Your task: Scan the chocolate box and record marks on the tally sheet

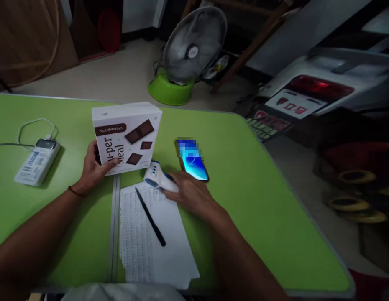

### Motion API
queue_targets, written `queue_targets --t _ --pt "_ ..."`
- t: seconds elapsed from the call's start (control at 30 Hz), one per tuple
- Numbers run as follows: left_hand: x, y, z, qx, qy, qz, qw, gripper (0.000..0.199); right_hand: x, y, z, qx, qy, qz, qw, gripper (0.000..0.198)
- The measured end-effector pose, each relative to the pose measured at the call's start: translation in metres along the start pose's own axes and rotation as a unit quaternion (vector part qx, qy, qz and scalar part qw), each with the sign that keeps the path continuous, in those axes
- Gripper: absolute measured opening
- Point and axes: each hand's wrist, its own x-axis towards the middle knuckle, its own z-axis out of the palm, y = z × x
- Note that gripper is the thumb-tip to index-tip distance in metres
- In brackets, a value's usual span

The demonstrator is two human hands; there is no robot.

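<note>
My left hand grips a white box with brown chocolate-like pieces and "NutriMotion" printed on it. The thumb lies on its front face and the box stands upright, tilted slightly. In my right hand is a white and blue infrared thermometer, its fingers wrapped round the handle. The thermometer's head is close to the box's lower right corner; whether they touch I cannot tell. Below it lies a written sheet of paper with a black pen across it. Just beyond my right hand lies a phone with its screen lit.
A white power bank with a cable lies at the left of the green table. Past the far edge, a fan sits on a green base. A scooter is parked at the right.
</note>
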Motion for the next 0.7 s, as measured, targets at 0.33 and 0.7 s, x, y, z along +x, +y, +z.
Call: queue_targets --t 0.33,0.7 --pt "-0.01 0.009 0.006 -0.021 -0.019 -0.051 0.998 0.066 -0.03 -0.034 -0.006 0.477 0.26 0.059 0.838 0.041" --pt "-0.012 0.017 0.011 -0.049 -0.097 -0.062 0.992 0.072 -0.037 -0.066 0.052 0.584 0.079 0.002 0.808 0.036"
